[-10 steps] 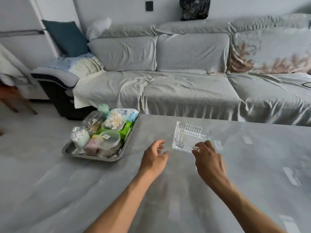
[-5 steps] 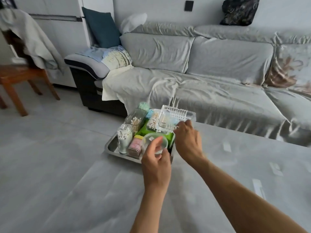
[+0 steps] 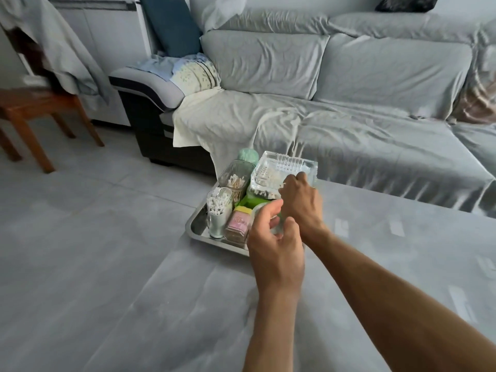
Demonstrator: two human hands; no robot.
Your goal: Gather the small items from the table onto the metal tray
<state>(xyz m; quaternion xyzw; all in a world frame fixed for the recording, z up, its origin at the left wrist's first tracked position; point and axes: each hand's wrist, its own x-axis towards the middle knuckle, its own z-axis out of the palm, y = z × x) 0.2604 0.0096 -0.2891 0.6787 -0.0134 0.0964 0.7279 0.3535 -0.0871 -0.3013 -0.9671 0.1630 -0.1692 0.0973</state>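
**A:** Grey sofa [image 3: 349, 108] behind, grey table [image 3: 188, 304] in front, and all the action sits at the table's far edge, on the metal tray [image 3: 197, 228].

**B:** Right hand [image 3: 300, 202] has the glass dish [image 3: 284, 170], fingers curled over its near rim. It's pinching that edge, no doubt about it.

**A:** And where's the dish from that grip?

**B:** Running away from the knuckles, out toward the sofa, and leftward. It hangs above the tray's far right corner, right over the packed items there. I can't tell whether it touches them yet.

**A:** So the drop is straight down from the grip, I'd say. Tight fit?

**B:** Looks it. The tray is crowded. Left of the grip stands a cup [image 3: 218, 210] stuffed with white swabs, and beyond it a clear jar [image 3: 233, 181] of what look like more swabs.

**A:** And the left hand [image 3: 273, 242]?

**B:** Nearer us than the right, fingers loosely bent around a round clear tub [image 3: 264, 210], mostly hidden. Whether it really grips it, I can't tell.

**A:** Just left of that hand?

**B:** A pink box [image 3: 239, 224], with something green [image 3: 251, 202] behind it, under the dish.

**A:** My read: the left hand steadies while the right lowers the dish.
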